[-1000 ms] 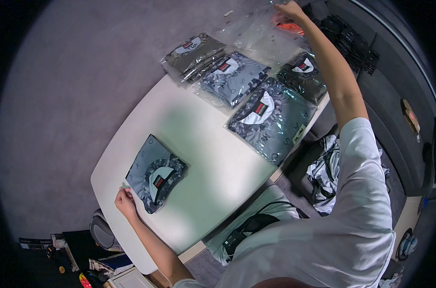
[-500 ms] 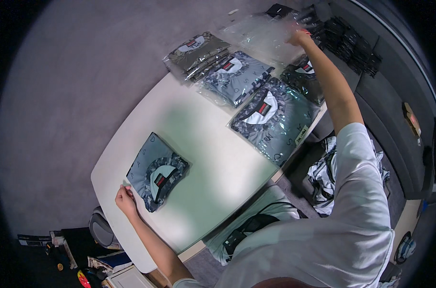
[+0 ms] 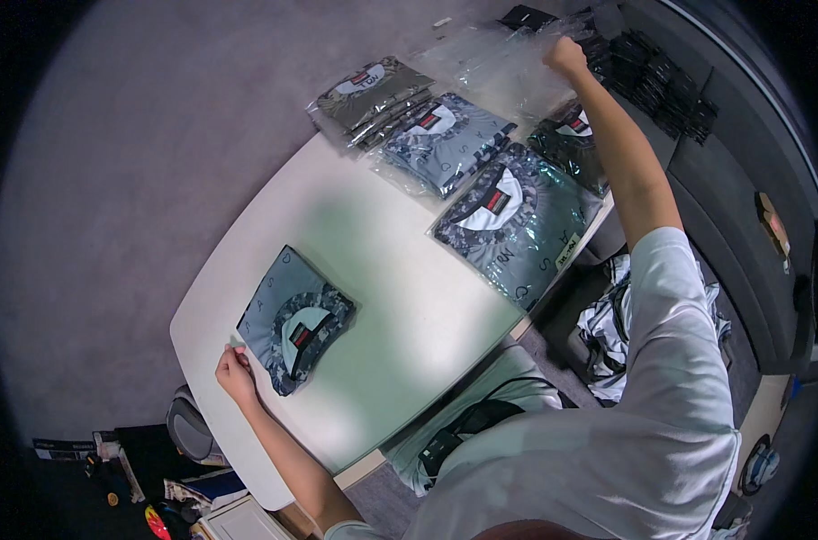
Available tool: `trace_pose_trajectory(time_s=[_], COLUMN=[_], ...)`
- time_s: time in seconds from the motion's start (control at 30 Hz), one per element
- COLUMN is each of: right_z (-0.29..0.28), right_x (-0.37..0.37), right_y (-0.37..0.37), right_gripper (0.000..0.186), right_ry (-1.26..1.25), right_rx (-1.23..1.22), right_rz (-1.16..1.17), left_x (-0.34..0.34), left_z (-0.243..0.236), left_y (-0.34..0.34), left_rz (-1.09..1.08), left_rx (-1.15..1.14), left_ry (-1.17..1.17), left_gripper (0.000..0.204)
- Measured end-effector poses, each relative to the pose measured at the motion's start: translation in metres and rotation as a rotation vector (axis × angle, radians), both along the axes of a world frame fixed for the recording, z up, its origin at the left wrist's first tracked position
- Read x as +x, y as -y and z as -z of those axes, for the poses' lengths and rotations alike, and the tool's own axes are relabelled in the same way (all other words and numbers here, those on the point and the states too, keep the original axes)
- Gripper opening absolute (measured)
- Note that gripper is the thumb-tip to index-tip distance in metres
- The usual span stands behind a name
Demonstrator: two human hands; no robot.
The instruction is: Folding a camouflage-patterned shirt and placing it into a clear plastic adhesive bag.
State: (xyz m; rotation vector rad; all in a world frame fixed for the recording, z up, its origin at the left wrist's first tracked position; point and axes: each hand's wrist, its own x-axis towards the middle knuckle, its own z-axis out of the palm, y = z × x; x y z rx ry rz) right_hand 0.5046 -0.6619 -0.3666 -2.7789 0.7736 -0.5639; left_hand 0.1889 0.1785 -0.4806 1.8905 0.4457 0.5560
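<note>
Grey carpet [image 3: 157,180] surrounded a pale table [image 3: 364,342], with a dark sofa [image 3: 733,234] along the right. One folded grey shirt [image 3: 274,292] with a patterned collar lay alone on the near left part of the tabletop, well apart from the bagged shirts [image 3: 458,144] grouped at the far end. The step in hand appeared to be handling the clear plastic bags [image 3: 490,63] beyond that group; as a judgement, the next move called for a fine pinch to part the thin film. The person's right hand [image 3: 566,58] was at the film's edge, its fingers curled inward; whether film was caught between them could not be told. The left hand [image 3: 236,373] was just beside the folded shirt's left edge, fingers bent and the gap at the tips narrow, though contact or a hold there could not be made out.
</note>
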Motion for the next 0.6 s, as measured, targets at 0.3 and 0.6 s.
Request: trace_pose_trajectory(time_s=[0.3,0.6], right_z=[-0.025,-0.089], right_x=[0.022,0.027], right_y=[0.016,0.033], right_gripper=[0.032,0.026], right_ry=[0.355,-0.052], right_rx=[0.348,-0.612], right_rz=[-0.149,-0.297], left_x=[0.000,-0.001], left_z=[0.001,-0.003], left_y=[0.000,0.002], left_rz=[-0.004,0.019], left_rx=[0.015,-0.020], left_ry=[0.017,0.003], left_gripper=[0.042,0.042])
